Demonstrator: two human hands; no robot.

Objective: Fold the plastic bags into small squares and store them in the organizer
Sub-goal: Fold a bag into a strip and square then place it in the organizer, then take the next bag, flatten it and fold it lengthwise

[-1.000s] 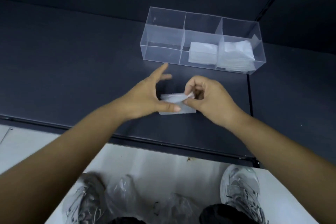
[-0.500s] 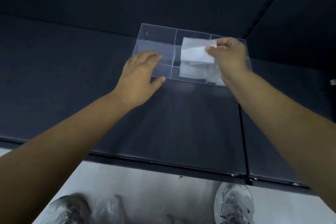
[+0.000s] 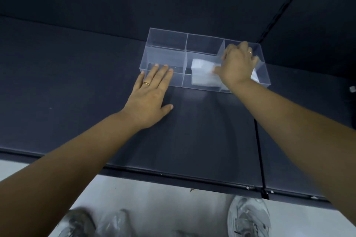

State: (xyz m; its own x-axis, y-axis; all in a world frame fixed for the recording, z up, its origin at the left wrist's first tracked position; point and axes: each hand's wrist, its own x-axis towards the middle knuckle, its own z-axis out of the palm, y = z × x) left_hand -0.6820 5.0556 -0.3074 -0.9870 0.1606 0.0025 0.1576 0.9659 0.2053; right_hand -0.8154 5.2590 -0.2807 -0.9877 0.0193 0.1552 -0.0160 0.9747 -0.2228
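- Grey mesh trainer on the pale floor, nearest the viewer. Beside it lie crumpled clear plastic bags, blurred, probably waiting to be folded.
- Dark matte tabletop, bare under both forearms.
- Left hand, palm down on the tabletop with the fingers straight and slightly spread. The fingertips touch the near wall of the clear three-compartment acrylic organizer, apparently steadying it. The compartment just beyond these fingertips looks empty.
- Stack of white folded plastic squares in the middle compartment, touching the thumb of the right hand.
- Right hand, reaching down into the organizer over the divider between the middle and right compartments. The knuckles are bent and the fingertips hidden, so it cannot be told whether they hold a square. More folded white plastic shows just past the heel of this hand, in the right compartment.
- Handling, judged: the film is very light, soft and slippery, and a folded square tends to spring open. It is best pinched across the folded edges between thumb and fingers, then pressed flat onto the stack. The organizer is stiff but light, so it may slide unless braced.
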